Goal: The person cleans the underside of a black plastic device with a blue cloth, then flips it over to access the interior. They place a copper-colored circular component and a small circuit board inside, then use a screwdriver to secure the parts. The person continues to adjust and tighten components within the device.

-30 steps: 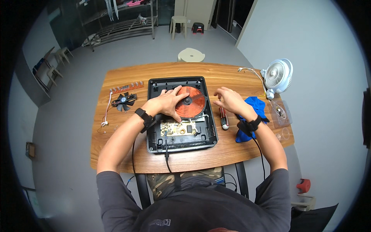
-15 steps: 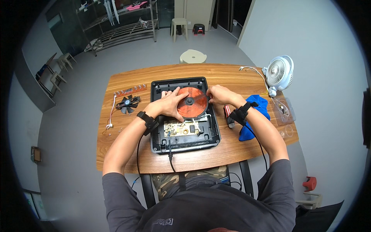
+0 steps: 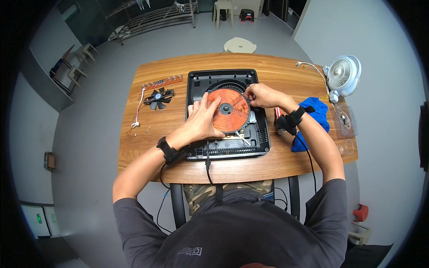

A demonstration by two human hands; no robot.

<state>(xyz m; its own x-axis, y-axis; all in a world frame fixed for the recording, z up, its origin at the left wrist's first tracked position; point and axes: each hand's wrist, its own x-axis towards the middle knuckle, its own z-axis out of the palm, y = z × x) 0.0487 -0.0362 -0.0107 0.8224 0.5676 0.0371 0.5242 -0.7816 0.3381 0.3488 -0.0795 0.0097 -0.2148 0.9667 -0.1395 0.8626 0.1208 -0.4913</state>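
A round copper-coloured induction coil (image 3: 231, 117) with a dark centre sits raised over the open black cooker housing (image 3: 199, 79). My left hand (image 3: 203, 118) grips its left side, thumb at the near edge and fingers spread across the rim. At the upper right edge, my right hand (image 3: 263, 96) pinches the coil's rim with curled fingers; the fingertips are partly hidden. Behind the coil shows a round opening in the housing. Most of the circuit board (image 3: 232, 136) is covered by the coil. A black power cord (image 3: 208, 165) leaves the housing's near side.
To the left lie a small black fan (image 3: 159, 98) and a narrow strip board (image 3: 163, 82) with wires. On the right are a red-and-black tool (image 3: 279, 120), a blue cloth (image 3: 315, 118), a clear plastic tray (image 3: 346, 123) and a light-blue desk fan (image 3: 343, 73).
Both hands have lifted the coil and shifted it nearer to me, baring the round opening behind it and covering more of the board. The whole view has also shifted.
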